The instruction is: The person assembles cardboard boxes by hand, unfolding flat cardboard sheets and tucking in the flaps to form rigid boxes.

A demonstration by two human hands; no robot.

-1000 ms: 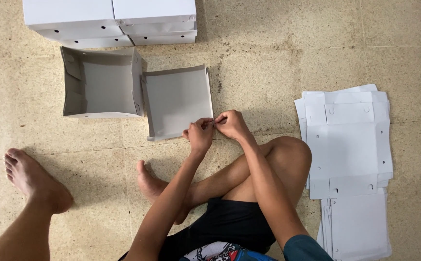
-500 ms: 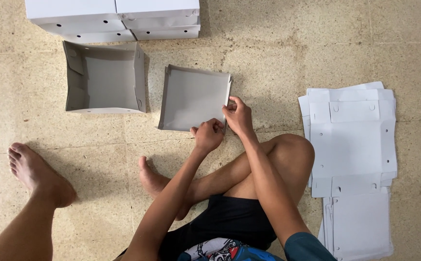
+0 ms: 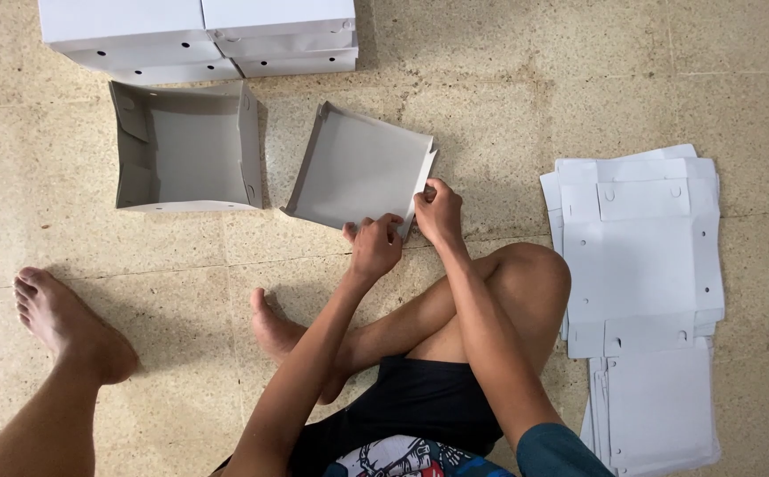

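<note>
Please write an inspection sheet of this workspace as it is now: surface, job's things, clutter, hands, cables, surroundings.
Surface: beige tiled floor, speckled, with visible joints.
Job's things: shallow grey cardboard tray, tilted, its near right corner at the hands; open folded box lying to its left, apart from it.
Clutter: pile of flat white cardboard blanks on the right; stack of closed white boxes at the top edge.
Hands: left hand pinches the tray's near edge; right hand grips its corner flap.
Cables: nothing seen.
Surroundings: the person sits on the floor, bare foot stretched left; a small blue thing at the right edge, too cut off to tell.
</note>
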